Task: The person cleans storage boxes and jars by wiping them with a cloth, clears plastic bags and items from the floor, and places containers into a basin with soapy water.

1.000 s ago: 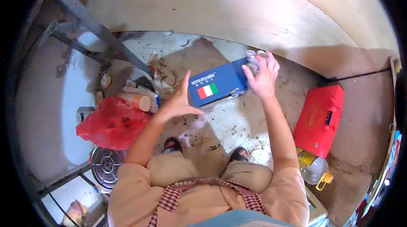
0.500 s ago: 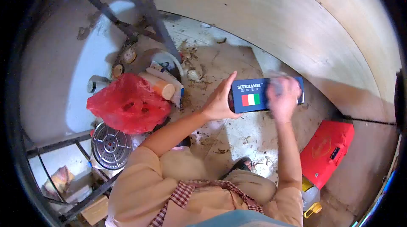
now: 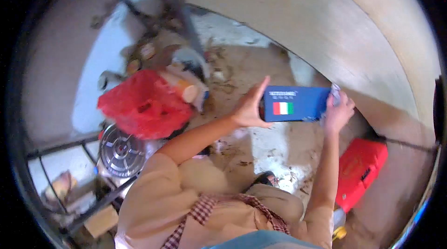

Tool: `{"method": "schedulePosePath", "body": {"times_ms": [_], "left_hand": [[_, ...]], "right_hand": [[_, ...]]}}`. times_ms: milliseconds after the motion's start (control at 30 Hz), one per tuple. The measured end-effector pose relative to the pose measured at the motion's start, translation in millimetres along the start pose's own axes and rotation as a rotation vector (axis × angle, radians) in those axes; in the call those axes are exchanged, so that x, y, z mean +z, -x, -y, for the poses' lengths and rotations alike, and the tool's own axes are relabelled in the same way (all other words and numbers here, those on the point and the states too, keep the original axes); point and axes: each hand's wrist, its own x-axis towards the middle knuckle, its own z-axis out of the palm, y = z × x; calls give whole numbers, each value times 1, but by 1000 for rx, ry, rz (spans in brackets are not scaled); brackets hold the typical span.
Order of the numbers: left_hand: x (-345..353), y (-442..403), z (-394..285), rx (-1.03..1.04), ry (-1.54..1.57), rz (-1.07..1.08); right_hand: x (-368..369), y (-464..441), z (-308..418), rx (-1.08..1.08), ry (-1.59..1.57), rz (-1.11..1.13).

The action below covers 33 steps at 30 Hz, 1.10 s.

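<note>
1. Head view: the left hand (image 3: pixel 249 110) is spread wide, thumb and fingers gripping the left end of the blue box (image 3: pixel 305 104); the box is in the air above the floor (image 3: pixel 242 146).
2. The right hand (image 3: pixel 341 113) is curled round a crumpled cloth (image 3: pixel 335 92) at the box's right end; its finger detail is blurred.
3. A red bag (image 3: pixel 144 104) lies left; a red case (image 3: pixel 362 172) lies right.
</note>
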Motion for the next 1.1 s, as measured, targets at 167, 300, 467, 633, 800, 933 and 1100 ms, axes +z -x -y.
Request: {"method": "schedulePosePath", "body": {"times_ms": [167, 300, 467, 633, 800, 933, 1100], "left_hand": [[8, -11, 1, 158, -181, -66], [9, -3, 10, 155, -143, -43], [-11, -18, -4, 137, -189, 74], [-29, -53, -67, -183, -831, 474], [64, -106, -94, 76, -862, 610], [81, -114, -75, 177, -865, 380], [70, -109, -89, 184, -968, 513]], "right_hand": [[-14, 39, 69, -407, -113, 193], [-29, 62, 109, -356, -414, 148], [-13, -7, -15, 187, -31, -10], [27, -3, -110, 580, -885, 168], [10, 30, -81, 881, -1569, 260], [9, 55, -96, 947, -1666, 387], [33, 100, -110, 1028, -1732, 454]]}}
